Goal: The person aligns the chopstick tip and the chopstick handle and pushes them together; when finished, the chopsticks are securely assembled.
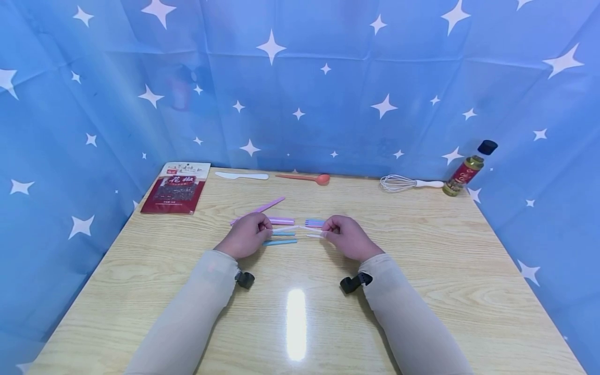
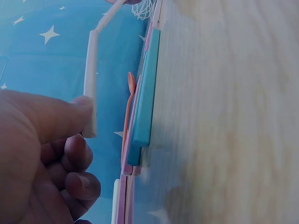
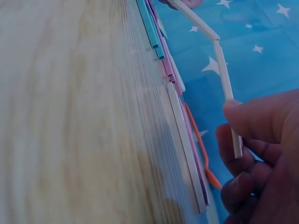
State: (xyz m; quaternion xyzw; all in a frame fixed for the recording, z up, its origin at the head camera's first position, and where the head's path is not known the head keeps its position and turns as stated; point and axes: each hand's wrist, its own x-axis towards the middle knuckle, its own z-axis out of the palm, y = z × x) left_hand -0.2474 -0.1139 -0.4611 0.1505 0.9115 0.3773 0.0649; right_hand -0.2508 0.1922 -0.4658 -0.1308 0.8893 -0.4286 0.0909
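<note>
My left hand (image 1: 246, 234) pinches a short white stick (image 2: 90, 65) between thumb and forefinger. A second slim white stick (image 3: 224, 70) is pinched the same way in my right hand (image 1: 349, 237). The inner ends of both sticks meet above the table at a slight angle; whether they are joined, I cannot tell. Near my left fingers lie teal sticks (image 1: 281, 242), with pink and purple sticks (image 1: 281, 222) behind them. Beside my right fingers are several bluish sticks (image 1: 313, 222), and another white stick (image 3: 184, 144) lies on the tabletop.
Along the table's (image 1: 422, 312) back edge are a red-and-white spice packet (image 1: 175, 190), a white knife (image 1: 244, 176), an orange spoon (image 1: 322, 179), a whisk (image 1: 398, 183) and a dark-capped oil bottle (image 1: 464, 174). A blue star-patterned curtain (image 1: 328, 140) surrounds the table's back and sides.
</note>
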